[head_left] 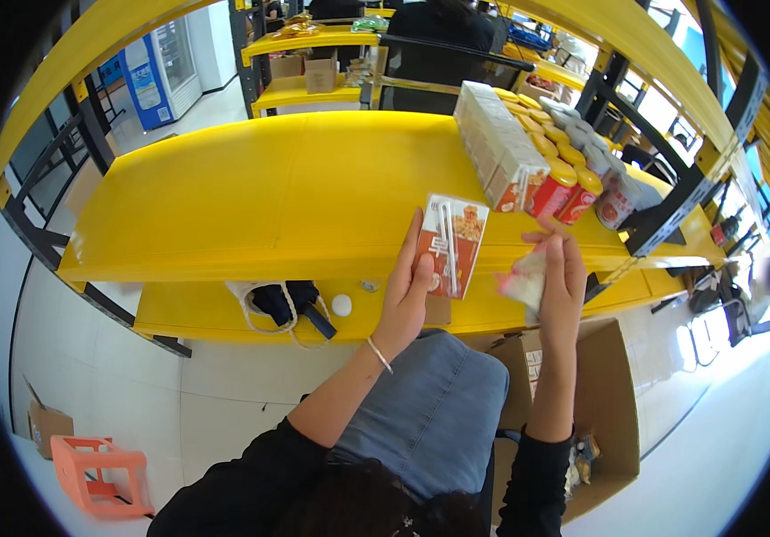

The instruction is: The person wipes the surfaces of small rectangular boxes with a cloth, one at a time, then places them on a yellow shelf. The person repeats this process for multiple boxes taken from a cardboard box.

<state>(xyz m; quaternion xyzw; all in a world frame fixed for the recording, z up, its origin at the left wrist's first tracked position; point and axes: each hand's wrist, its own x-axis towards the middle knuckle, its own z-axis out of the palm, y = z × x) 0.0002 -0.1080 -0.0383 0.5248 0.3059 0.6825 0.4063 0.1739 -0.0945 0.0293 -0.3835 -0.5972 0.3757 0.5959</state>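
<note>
Up close, the left hand point(405, 291) holds a small drink carton point(452, 245) upright at the front edge of the yellow shelf point(250, 192), its grip closed round the carton's left side, straw side showing. The right hand point(561, 277) pinches a blurred white wrapper point(524, 283); its outline is hard to make out. Behind stand rows of cartons point(497, 143) and yellow-lidded cups point(557, 170), their far end cut off.
</note>
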